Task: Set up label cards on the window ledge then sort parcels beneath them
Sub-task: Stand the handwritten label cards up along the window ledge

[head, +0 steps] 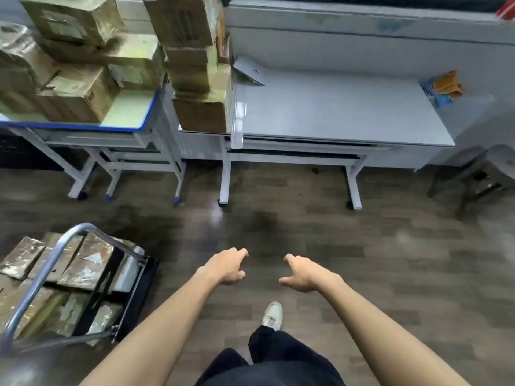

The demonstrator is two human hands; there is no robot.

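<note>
Both the left hand (227,266) and right hand (302,273) hang loose-fingered and empty before the grey tabletop (334,112), ready to fetch cards.

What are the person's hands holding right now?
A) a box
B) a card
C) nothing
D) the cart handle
C: both the left hand and the right hand hang over the bare floor with loose fingers, touching no box, card or cart.
</note>
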